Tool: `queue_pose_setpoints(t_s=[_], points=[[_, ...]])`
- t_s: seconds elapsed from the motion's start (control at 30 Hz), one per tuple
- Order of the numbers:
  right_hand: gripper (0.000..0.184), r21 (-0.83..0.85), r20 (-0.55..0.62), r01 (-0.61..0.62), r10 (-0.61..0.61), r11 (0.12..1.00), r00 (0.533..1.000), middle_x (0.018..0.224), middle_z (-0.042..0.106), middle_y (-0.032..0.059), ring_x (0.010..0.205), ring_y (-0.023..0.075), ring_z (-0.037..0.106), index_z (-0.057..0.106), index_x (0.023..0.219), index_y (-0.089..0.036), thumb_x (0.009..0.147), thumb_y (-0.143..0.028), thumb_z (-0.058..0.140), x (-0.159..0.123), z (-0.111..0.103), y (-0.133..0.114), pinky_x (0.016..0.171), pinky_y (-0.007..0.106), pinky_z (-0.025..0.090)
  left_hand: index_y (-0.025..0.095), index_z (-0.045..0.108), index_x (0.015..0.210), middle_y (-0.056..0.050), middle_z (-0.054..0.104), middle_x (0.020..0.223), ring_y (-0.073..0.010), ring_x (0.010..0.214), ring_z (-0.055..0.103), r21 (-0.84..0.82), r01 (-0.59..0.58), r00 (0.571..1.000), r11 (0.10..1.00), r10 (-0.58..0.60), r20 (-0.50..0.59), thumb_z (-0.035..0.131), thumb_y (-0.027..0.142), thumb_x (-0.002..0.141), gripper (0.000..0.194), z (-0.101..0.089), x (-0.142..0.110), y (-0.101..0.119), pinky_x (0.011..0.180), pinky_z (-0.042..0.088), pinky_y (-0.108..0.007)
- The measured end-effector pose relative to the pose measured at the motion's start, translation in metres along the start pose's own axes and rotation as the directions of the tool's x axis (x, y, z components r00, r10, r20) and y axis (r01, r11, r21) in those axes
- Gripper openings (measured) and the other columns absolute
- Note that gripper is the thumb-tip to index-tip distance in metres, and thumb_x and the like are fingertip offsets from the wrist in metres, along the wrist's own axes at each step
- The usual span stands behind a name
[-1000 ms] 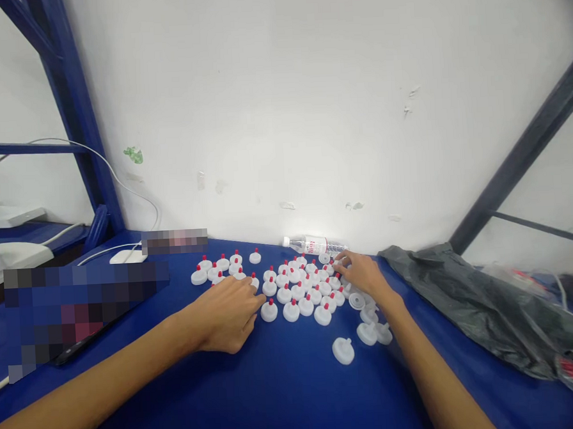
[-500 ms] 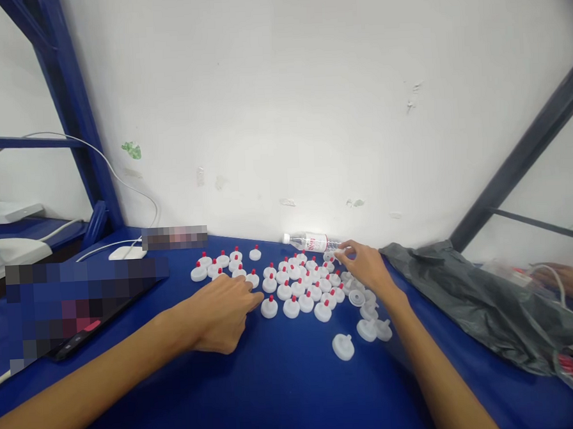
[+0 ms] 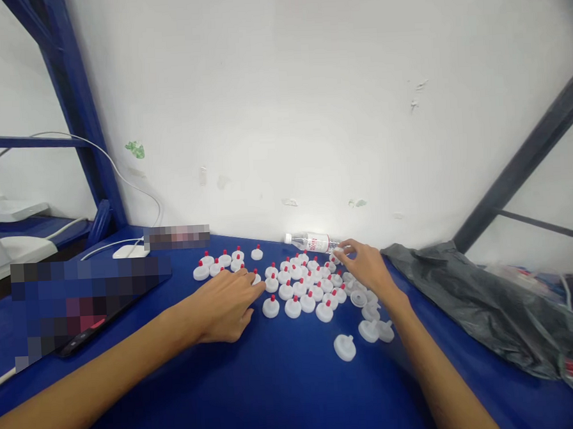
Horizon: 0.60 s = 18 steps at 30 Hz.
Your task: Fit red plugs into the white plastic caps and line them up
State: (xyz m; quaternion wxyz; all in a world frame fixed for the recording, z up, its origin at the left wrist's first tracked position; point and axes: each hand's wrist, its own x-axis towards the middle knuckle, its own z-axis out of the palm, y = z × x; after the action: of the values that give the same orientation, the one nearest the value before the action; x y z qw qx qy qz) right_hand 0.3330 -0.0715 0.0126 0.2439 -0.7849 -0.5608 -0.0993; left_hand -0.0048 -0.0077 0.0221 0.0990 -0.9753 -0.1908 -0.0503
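Note:
Many small white round plastic caps, most with a red tip, stand on the blue table. My left hand (image 3: 224, 304) lies over the left group, its index finger stretched beside a red-tipped cap (image 3: 271, 284) and its thumb apart; its other fingertips are hidden. My right hand (image 3: 363, 265) is at the back right of the group, thumb and index finger pinched at a pale translucent cap (image 3: 337, 256) close to the end of a clear bottle. Under and beside my right wrist lie several translucent caps without red tips (image 3: 368, 330). Another untipped cap (image 3: 345, 347) lies apart in front.
A clear plastic bottle (image 3: 311, 242) with a white lid lies along the wall. Left are a dark flat device (image 3: 105, 326), partly blurred out, and a white charger-like block (image 3: 131, 251) with a cable. A grey plastic sheet (image 3: 468, 301) covers the right side.
My left hand's fingers have spread a little, the thumb coming away from the index finger. My right hand stays at the same place. The view has shifted slightly.

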Motion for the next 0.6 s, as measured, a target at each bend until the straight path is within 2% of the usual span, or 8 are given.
queue_pose_setpoints(t_s=[0.3,0.6], points=[[0.026,0.021,0.01,-0.006,0.006,1.0,1.0,0.094,0.077,0.0028,0.085,0.0228,0.07,0.067,0.104,-0.024,0.09,-0.043,0.055,-0.001,-0.0015,-0.004,0.076,0.031,0.045,0.02,0.056,0.085,-0.008,0.062,0.082,-0.0256,0.069,0.059,0.027,-0.014,1.0,1.0,0.014,0.0,0.052,0.014,0.072,0.015,-0.0008,-0.0036,-0.0037,0.057,0.041,-0.036],[0.026,0.032,-0.019,0.006,-0.005,0.999,1.0,0.095,0.076,0.0034,0.086,0.0234,0.07,0.068,0.105,-0.024,0.09,-0.043,0.055,-0.0014,-0.0024,-0.0053,0.077,0.032,0.046,0.019,0.058,0.087,-0.01,0.063,0.088,-0.025,0.073,0.062,-0.018,-0.027,0.999,0.999,0.027,0.017,0.052,0.009,0.078,0.015,0.0059,0.0003,-0.009,0.058,0.042,-0.034]])
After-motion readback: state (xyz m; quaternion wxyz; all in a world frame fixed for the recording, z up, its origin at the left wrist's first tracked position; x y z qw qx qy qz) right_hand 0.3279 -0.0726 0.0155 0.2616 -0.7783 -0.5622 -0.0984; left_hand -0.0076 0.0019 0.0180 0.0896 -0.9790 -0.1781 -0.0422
